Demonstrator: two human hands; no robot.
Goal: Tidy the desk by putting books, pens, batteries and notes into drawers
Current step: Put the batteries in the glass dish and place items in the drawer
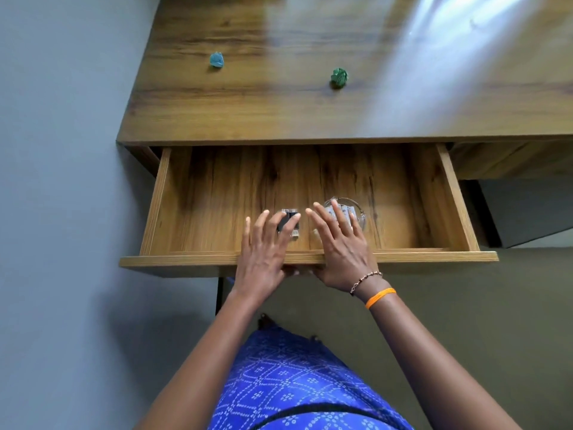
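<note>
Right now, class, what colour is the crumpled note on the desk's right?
Dark green: the crumpled note, seen clearly in the head view.

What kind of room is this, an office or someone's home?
Probably a home study or bedroom corner, though I can't be sure: a wooden desk against a plain grey wall, its drawer pulled open, and two crumpled paper notes on top.

Light: soft daylight, bright glare streaks across worktop [310, 113] upper right | Shadow: dim under worktop's edge, grey cast on left wall | Blur: fingertips smeared | Distortion: wide-angle bowing at edges
</note>
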